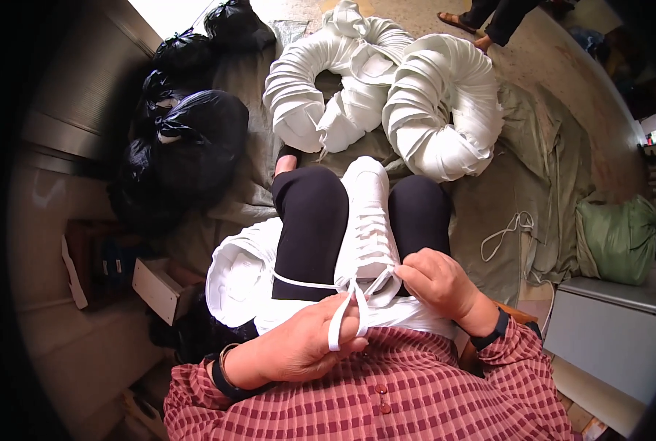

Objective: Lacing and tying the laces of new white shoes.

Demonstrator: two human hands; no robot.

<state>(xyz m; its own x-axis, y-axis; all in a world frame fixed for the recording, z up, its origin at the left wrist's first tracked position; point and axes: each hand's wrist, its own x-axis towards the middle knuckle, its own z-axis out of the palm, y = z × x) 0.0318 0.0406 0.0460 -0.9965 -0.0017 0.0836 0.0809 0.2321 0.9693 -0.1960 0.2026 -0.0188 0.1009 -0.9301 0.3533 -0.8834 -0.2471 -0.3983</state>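
Note:
A white lace-up shoe upper lies between my thighs, its toe pointing away from me and laces crossing its front. Around a white shoelace at its near end, the fingers of my left hand are closed, and a loop of lace hangs over them. My right hand pinches the lace at the opening's right side, fingertips against the upper. One strand runs left across my thigh. The fingertips of both hands are partly hidden. White material also lies across my lap under the shoe upper.
Ahead are coiled stacks of white shoe uppers on a green-grey tarp. Black plastic bags sit at the left, beside another white bundle. A green bag rests on a grey box. Another person's feet show far right.

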